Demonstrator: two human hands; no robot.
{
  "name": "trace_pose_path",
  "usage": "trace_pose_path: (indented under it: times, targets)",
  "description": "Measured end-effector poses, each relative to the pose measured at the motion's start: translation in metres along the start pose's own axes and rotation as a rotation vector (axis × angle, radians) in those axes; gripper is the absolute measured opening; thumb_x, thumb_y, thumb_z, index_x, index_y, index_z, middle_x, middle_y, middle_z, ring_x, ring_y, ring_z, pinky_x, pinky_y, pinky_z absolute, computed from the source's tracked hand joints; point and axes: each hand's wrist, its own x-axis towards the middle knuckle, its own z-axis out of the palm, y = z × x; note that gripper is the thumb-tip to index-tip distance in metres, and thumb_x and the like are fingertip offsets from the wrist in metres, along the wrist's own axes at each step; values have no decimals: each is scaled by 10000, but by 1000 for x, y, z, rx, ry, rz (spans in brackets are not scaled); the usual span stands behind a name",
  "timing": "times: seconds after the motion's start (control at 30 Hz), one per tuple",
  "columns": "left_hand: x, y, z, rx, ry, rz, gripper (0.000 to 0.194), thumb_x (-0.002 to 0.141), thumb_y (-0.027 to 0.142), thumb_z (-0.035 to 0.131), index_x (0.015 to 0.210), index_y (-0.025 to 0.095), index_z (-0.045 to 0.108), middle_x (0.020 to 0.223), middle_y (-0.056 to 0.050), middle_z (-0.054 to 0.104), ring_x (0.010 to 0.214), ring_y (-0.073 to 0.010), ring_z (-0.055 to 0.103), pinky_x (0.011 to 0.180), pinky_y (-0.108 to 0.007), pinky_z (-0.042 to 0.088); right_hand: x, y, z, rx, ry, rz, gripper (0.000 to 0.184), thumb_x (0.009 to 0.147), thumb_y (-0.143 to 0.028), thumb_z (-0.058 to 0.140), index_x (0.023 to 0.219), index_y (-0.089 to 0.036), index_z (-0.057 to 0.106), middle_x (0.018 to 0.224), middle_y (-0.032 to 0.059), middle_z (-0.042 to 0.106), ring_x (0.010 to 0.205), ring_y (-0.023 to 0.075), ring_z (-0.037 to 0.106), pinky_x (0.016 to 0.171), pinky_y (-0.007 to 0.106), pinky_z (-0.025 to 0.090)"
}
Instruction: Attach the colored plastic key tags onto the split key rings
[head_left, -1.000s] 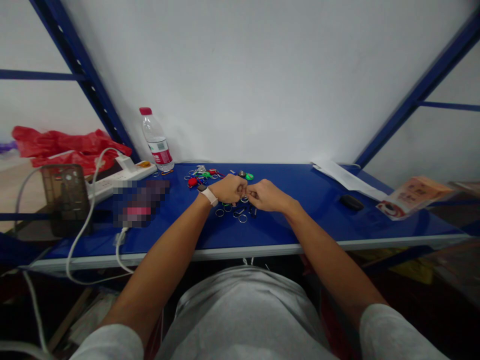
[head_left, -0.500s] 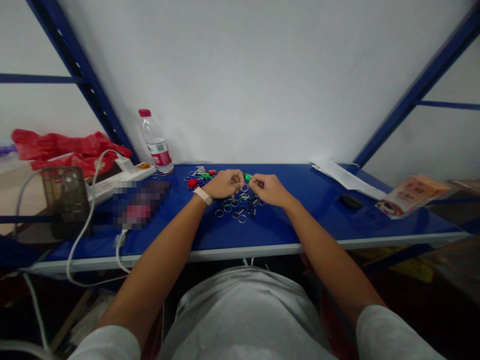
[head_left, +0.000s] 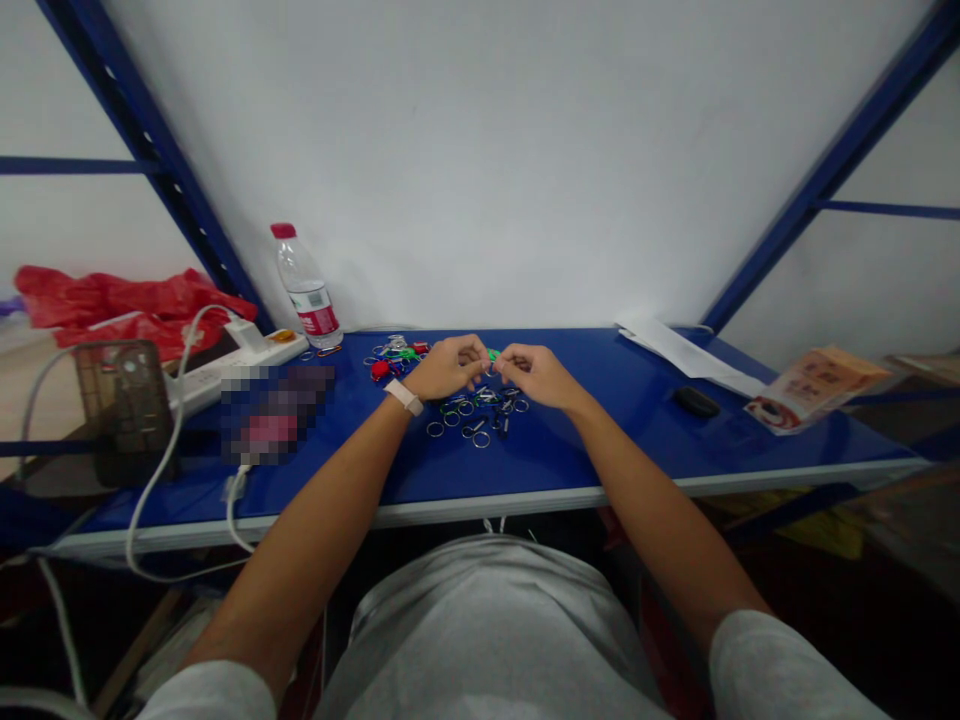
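Note:
My left hand [head_left: 450,367], with a pale band on its wrist, is closed in a pinch above the blue table. Opposite it, my right hand [head_left: 536,374] pinches too, its fingertips almost meeting the left ones. A small metal key ring [head_left: 491,371] shows between the two sets of fingertips, partly hidden by them. Just behind the fingers is a bright green piece [head_left: 493,355]. Below the hands lie several dark clips with split rings [head_left: 481,439]. Left of my left hand is a pile of rings and coloured clips, with a red piece [head_left: 380,370] among them.
A water bottle [head_left: 313,300] stands at the wall, beside a white power strip [head_left: 202,385] with cables. A pixelated phone-like object [head_left: 281,415] lies at left. On the right are white papers [head_left: 686,358], a black oval case [head_left: 697,402] and a printed packet [head_left: 814,390].
My hands have come slightly closer together around the key ring, which is now more covered by the fingertips. The whole view has shifted a little.

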Motion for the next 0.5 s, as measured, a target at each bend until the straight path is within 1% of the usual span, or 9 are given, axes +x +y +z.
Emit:
trace_pose_path:
  times: [0.17,0.3,0.37,0.5]
  targets:
    - [0,3,2,-139,4,-50,114,824,199,667,851,121,588,700,-38,661,633,-126,652,590,-258,567,1,1,1,-8,45,-27,226,865,-368,582,801,-158,636,678,23,660,611,140,586,586,262,439]
    - [0,8,2,-264,28,-95,114,831,191,666,856,103,597,747,-65,691,663,-130,674,672,-304,585,1,2,3,38,106,-75,252,884,-392,575,830,-155,638,740,47,689,671,150,624,658,280,482]
    - [0,9,2,-310,40,-97,111,833,193,664,839,99,605,775,-77,703,691,-132,681,702,-311,582,2,3,4,75,130,-86,270,887,-416,575,850,-156,639,753,54,698,675,153,632,673,289,494]
    - [-1,9,2,-356,39,-87,158,806,235,699,805,95,627,849,-92,719,748,-128,680,730,-296,576,3,4,7,146,166,-70,305,868,-469,603,867,-165,637,741,51,704,642,151,631,653,294,504]
